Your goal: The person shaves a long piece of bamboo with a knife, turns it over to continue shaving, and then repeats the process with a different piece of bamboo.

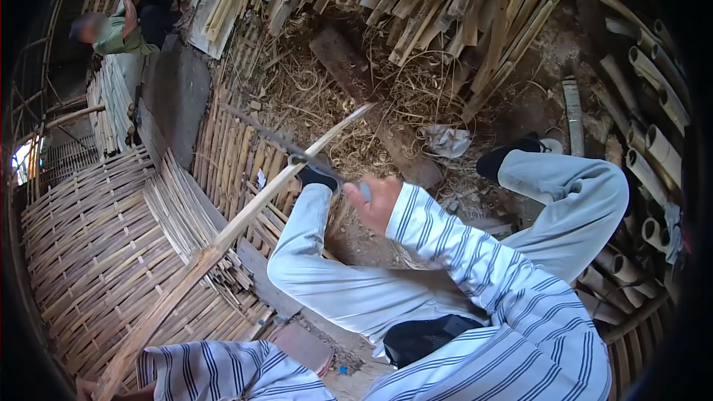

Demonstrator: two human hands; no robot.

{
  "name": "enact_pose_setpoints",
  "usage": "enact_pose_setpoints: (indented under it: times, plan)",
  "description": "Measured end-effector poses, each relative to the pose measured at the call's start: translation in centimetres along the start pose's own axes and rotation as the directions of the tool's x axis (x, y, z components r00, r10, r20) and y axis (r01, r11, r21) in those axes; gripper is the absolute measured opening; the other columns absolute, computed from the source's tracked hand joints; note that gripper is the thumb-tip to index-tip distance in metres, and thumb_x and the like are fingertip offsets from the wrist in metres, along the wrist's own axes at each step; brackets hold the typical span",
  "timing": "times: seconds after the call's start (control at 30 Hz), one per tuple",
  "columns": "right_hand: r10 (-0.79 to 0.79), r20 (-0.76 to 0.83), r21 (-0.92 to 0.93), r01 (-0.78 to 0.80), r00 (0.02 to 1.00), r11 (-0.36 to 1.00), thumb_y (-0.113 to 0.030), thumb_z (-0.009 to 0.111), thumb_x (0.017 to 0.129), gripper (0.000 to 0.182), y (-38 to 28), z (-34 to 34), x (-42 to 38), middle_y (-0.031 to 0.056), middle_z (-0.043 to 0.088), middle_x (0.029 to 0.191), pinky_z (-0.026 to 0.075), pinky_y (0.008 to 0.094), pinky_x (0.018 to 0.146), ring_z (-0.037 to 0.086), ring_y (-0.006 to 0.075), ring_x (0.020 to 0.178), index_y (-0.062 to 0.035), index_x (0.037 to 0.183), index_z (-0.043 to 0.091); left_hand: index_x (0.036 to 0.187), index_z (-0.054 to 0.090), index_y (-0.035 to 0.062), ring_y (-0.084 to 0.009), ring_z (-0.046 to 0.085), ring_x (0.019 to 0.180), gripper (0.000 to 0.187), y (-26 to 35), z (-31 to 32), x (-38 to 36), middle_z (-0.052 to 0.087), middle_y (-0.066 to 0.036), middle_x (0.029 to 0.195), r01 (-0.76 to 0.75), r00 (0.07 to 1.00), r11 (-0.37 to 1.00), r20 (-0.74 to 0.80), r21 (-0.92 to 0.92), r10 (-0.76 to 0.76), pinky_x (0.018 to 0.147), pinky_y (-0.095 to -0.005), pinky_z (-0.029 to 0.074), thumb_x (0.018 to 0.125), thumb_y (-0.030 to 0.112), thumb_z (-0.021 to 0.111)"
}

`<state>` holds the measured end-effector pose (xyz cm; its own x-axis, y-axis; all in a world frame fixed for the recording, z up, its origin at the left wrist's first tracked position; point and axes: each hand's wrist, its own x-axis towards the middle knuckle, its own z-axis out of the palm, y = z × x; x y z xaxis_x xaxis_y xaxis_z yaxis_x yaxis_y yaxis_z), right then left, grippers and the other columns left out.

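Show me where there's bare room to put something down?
The woven bamboo panel looks mostly bare left of the loose slats. A small dirt patch shows between the left trouser leg and right sleeve, but a knife is close by. It's crowded around the wooden beam with curly shavings and along the right edge with bamboo tubes.

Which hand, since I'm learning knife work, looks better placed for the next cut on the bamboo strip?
Likely the right hand: it grips the knife, which crosses the bamboo strip in view. The left hand, around the strip's near end, seems better suited to steadying.
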<state>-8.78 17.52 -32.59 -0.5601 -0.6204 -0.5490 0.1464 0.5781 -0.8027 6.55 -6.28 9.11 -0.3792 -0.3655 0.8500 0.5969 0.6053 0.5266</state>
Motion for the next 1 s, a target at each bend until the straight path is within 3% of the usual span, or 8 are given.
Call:
enact_pose_setpoints:
  times: [0.13, 0.27, 0.33, 0.43, 0.63, 0.83, 0.93, 1.0]
  plan:
    - [0.258, -0.159, 0.116, -0.242, 0.953, 0.963, -0.049, 0.039, 0.092, 0.059, 12.9, 5.3, 9.2, 0.0292, 0.062, 0.077, 0.051, 0.0475, 0.073, 0.063, 0.0445, 0.078, 0.0042, 0.091, 0.065, 0.083, 0.058, 0.0145, -0.005, 0.04, 0.046, 0.028, 0.1, -0.4, 0.6, 0.05, 0.007, 0.061, -0.008, 1.0, 1.0, -0.019, 0.004, 0.008, 0.042, -0.0209, 0.038, 0.095, 0.037, 0.045]
    - [0.065, -0.411, 0.119, -0.018, 0.909, 0.993, -0.042, 0.047, 0.091, 0.048, 9.9, 8.4, 6.8, 0.0301, 0.06, 0.071, 0.05, 0.0495, 0.071, 0.061, 0.0461, 0.075, 0.0033, 0.095, 0.062, 0.083, 0.057, 0.0146, -0.0048, 0.04, 0.046, 0.028, -0.4, -0.2, 0.6, 0.05, 0.007, 0.061, -0.018, 1.0, 1.0, -0.011, 0.024, 0.018, 0.042, -0.0207, 0.038, 0.095, 0.036, 0.045]
    - [0.063, -0.211, 0.165, -0.028, 0.976, 0.986, -0.04, 0.044, 0.093, 0.044, 5.4, 6.0, 4.5, 0.028, 0.061, 0.07, 0.05, 0.0489, 0.071, 0.061, 0.0454, 0.073, 0.0003, 0.098, 0.06, 0.082, 0.057, 0.0146, -0.0047, 0.04, 0.045, 0.028, -0.8, -0.2, 0.7, 0.05, 0.007, 0.061, -0.011, 1.0, 1.0, -0.018, 0.01, 0.011, 0.042, -0.0205, 0.038, 0.095, 0.036, 0.045]
    - [-0.025, -0.272, 0.136, 0.065, 0.962, 0.989, -0.043, 0.043, 0.092, 0.048, 4.7, 6.0, 4.8, 0.0286, 0.061, 0.072, 0.05, 0.0491, 0.071, 0.061, 0.0463, 0.075, 0.0006, 0.092, 0.062, 0.082, 0.057, 0.0146, -0.0046, 0.04, 0.045, 0.028, -1.0, 0.0, 0.9, 0.05, 0.007, 0.061, -0.017, 1.0, 0.999, -0.024, 0.038, 0.017, 0.042, -0.0204, 0.038, 0.095, 0.036, 0.045]
    - [0.318, -0.34, 0.127, -0.292, 0.885, 0.948, -0.051, 0.036, 0.092, 0.062, 13.4, 6.9, 12.3, 0.0326, 0.06, 0.08, 0.048, 0.0503, 0.077, 0.06, 0.0466, 0.084, 0.005, 0.085, 0.063, 0.081, 0.057, 0.0147, -0.0044, 0.039, 0.045, 0.029, -1.6, 0.7, 1.2, 0.049, 0.008, 0.06, -0.034, 0.999, 0.999, -0.012, 0.019, 0.034, 0.042, -0.02, 0.038, 0.095, 0.036, 0.044]
    - [0.044, -0.147, 0.103, -0.029, 0.988, 0.994, -0.05, 0.035, 0.093, 0.061, 7.8, 6.6, 6.0, 0.0331, 0.06, 0.086, 0.047, 0.0501, 0.082, 0.06, 0.046, 0.089, 0.0035, 0.096, 0.064, 0.081, 0.056, 0.0147, -0.0041, 0.039, 0.045, 0.029, -2.3, 0.8, 0.9, 0.049, 0.008, 0.06, -0.035, 0.999, 0.998, -0.035, 0.06, 0.037, 0.042, -0.0197, 0.038, 0.096, 0.036, 0.044]
    - [0.184, -0.336, 0.073, -0.17, 0.924, 0.983, -0.05, 0.037, 0.092, 0.06, 15.6, 10.5, 10.1, 0.0327, 0.061, 0.083, 0.048, 0.0494, 0.082, 0.061, 0.0455, 0.088, 0.002, 0.102, 0.064, 0.08, 0.056, 0.0147, -0.004, 0.039, 0.045, 0.029, -2.7, 0.7, 1.4, 0.049, 0.008, 0.06, -0.035, 0.998, 0.997, -0.055, 0.067, 0.039, 0.042, -0.0195, 0.038, 0.096, 0.036, 0.044]
    - [0.447, -0.198, 0.132, -0.428, 0.872, 0.894, -0.053, 0.038, 0.09, 0.062, 17.3, 7.3, 9.9, 0.0317, 0.062, 0.091, 0.046, 0.0493, 0.088, 0.06, 0.0465, 0.091, 0.0014, 0.104, 0.063, 0.08, 0.056, 0.0147, -0.0039, 0.039, 0.045, 0.029, -2.5, 0.8, 1.7, 0.049, 0.008, 0.06, -0.04, 0.997, 0.998, -0.064, 0.044, 0.043, 0.042, -0.0194, 0.038, 0.096, 0.036, 0.044]
